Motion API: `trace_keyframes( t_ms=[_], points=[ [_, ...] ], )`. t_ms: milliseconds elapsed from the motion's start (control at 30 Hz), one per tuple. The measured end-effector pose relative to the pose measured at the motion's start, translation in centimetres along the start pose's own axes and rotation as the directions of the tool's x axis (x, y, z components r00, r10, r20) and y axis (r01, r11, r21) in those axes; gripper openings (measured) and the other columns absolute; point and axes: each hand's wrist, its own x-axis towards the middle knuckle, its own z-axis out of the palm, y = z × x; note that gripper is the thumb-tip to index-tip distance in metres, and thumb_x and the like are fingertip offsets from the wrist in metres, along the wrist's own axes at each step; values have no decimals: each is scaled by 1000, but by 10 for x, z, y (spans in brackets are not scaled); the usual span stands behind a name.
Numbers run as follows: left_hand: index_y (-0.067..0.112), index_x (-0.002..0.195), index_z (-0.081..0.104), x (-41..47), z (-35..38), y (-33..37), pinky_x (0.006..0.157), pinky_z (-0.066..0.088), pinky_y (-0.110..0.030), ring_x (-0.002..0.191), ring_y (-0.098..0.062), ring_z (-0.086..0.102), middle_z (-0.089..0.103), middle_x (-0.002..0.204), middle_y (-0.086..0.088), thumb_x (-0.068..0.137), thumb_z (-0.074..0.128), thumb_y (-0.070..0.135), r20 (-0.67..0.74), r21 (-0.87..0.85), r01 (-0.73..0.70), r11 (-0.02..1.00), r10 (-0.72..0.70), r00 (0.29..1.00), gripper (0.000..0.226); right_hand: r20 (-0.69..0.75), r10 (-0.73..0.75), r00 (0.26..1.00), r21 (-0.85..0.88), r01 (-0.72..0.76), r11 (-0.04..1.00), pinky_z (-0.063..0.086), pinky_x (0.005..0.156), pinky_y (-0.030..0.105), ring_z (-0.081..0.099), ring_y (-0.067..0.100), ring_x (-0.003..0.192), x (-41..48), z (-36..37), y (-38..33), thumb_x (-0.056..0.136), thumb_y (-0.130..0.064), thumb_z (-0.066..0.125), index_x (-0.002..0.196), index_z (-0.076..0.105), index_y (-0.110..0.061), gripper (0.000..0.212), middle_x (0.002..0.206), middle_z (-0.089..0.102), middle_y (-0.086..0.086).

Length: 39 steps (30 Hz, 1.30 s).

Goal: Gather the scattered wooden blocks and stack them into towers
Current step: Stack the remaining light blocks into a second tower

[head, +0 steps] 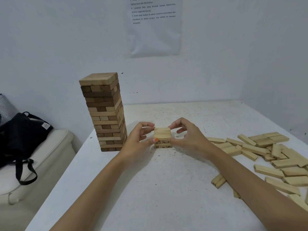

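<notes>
Head view, sole entry. The short tower (pixel 163 144) of pale numbered blocks is standing mid-table on the white speckled table (pixel 150 194). It is near but not touching the tall tower (pixel 104 114) of mixed dark and pale wood to its left. The left hand (pixel 139 140) and right hand (pixel 187 138) are both pinching the top layer (pixel 162 132) from opposite sides, fingers curled over its far edge and thumbs at the near corners. This is probably squaring that layer on the numbered courses below. Loose blocks (pixel 266 155) are lying heaped along the right of the table, well apart from the short tower, with a few beside the right forearm.

Hazards, as judgement:
- An uneven squeeze is likely to twist the top layer and drag the light lower courses out of line.
- The left wrist is working close to the tall tower's base, so a wide withdrawal risks nudging it over.
- The right forearm, crossing the heap, risks sweeping blocks off the near edge.

A black bag (pixel 23 130) on a cream seat (pixel 50 157) and a printed sheet (pixel 155 30) on the wall are lying outside the work.
</notes>
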Motion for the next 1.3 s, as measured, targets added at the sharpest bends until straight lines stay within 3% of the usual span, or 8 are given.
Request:
trace_keyframes(
  t_ms=[300,500,600,767,900,1000,1100,1300],
  points=[
    [27,135,43,-9,4,10,112,31,-29,135,-7,36,44,141,7,94,58,24,-21,31,-1,1000,1,1000,44,51,35,998,1,-35,999,42,79,19,49,7,113,-2,-2,0,79,-19,77,107,53,-41,42,125,52,-14],
    [33,148,25,-19,22,34,114,14,-34,142,-9,22,26,153,14,94,21,63,-64,-327,245,913,-280,958,62,57,259,964,370,-261,892,29,104,34,39,17,134,-11,6,-14,99,-31,43,144,37,-29,45,147,40,-3],
    [30,146,24,-25,37,45,107,19,-22,121,1,36,47,125,21,98,12,55,3,-483,246,841,-280,960,55,58,302,952,463,-293,837,15,119,39,22,15,145,-13,25,-12,102,-45,29,154,18,-27,57,160,21,-3],
    [25,146,29,-25,43,40,95,21,-16,82,20,50,58,97,33,97,7,56,27,-418,218,882,-228,973,62,112,277,954,484,-296,823,6,121,44,13,10,147,-10,50,-4,92,-70,21,154,9,-34,73,161,13,-10],
    [29,152,15,-24,43,34,100,16,-17,116,11,28,26,152,18,91,8,67,72,-403,256,879,-249,966,72,127,259,958,500,-287,817,8,121,46,13,9,147,-14,55,-8,82,-82,25,154,9,-38,86,161,13,-12],
    [40,124,42,-26,45,37,93,23,-7,86,28,43,47,113,34,94,9,61,56,-391,245,887,-243,968,49,143,261,955,507,-297,809,7,122,45,13,7,147,-16,54,-13,68,-93,30,154,8,-38,103,161,13,-13],
    [47,94,41,-30,50,50,75,34,0,56,31,43,42,80,37,97,10,56,24,-381,242,892,-252,967,33,133,255,958,520,-286,805,4,121,38,7,5,147,-18,51,-17,85,-75,23,154,1,-37,81,162,6,-14],
    [47,123,31,-30,50,48,94,16,-14,84,21,35,36,84,38,96,10,57,-2,-409,230,883,-252,968,35,111,266,957,521,-284,805,1,117,32,-3,2,146,-24,48,-25,99,-58,18,151,-10,-40,62,159,-8,-20]
  ],
)
